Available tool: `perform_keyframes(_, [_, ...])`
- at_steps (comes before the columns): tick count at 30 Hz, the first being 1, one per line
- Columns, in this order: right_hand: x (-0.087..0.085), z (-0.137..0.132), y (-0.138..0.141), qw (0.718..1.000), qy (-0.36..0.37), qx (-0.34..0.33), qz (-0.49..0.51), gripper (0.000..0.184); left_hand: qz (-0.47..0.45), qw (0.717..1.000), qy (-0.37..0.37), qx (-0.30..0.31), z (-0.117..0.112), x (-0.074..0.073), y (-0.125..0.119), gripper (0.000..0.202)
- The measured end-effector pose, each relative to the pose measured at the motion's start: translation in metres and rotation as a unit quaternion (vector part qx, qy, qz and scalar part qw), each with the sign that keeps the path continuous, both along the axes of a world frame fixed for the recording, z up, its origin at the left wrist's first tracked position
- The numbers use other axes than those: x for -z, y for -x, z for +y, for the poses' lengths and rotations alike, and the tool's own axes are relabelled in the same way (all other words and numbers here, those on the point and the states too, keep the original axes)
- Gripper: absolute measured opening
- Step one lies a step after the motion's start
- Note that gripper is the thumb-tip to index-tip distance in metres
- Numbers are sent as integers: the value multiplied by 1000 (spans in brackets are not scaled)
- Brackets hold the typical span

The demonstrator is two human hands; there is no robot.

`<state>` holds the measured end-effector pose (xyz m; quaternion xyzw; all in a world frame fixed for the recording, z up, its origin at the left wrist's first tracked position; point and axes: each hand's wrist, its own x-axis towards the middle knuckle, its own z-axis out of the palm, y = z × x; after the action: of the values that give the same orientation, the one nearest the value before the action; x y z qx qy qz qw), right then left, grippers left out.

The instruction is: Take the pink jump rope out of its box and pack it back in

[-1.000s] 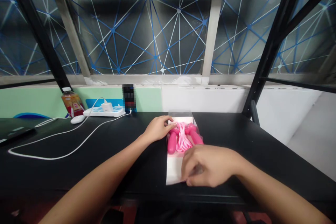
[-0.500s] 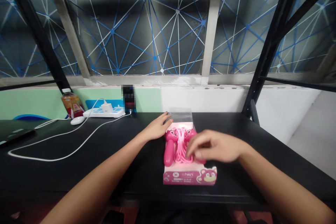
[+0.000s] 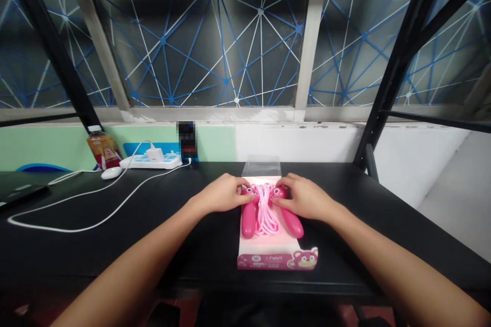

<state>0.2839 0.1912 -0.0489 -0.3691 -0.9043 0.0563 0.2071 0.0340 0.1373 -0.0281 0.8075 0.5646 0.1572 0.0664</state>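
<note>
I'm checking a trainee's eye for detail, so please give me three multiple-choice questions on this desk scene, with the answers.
1. Where is the clear plastic cover relative to the pink jump rope?
A) Beyond it, past the far end of the card
B) Under the rope
C) Beside the white mouse

2. What colour is the rope's left handle?
A) Blue
B) Pink
C) White

3. How do the left hand and right hand stand?
A) Only the left touches a handle
B) Neither touches a handle
C) Both rest on handles

1: A, the cover shows past the rope's coils.
2: B, the handle is bright pink.
3: C, each hand lies over a handle's top.
</note>
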Motion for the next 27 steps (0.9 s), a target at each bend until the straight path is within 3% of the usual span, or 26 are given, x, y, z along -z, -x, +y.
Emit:
perform_keyframes(10, [-4, -12, 4, 993, -52, 46, -100, 44, -27, 999, -16, -13, 0, 3, 3, 36])
perform_keyframes(17, [-14, -29, 11, 987, -97, 59, -118, 38, 14, 998, -52, -28, -2, 3, -2, 38])
perform_keyframes(19, [-17, -39, 12, 988, -112, 5, -106, 40, 38, 996, -66, -35, -3, 3, -3, 36])
perform_keyframes(23, [-14, -53, 17, 971, -96, -173, -133, 56, 65, 994, -77, -40, -6, 3, -5, 33])
perform_keyframes(27, [-8, -51, 18, 965, -89, -203, -140, 51, 39, 994, -96, -23, -1, 5, -2, 36])
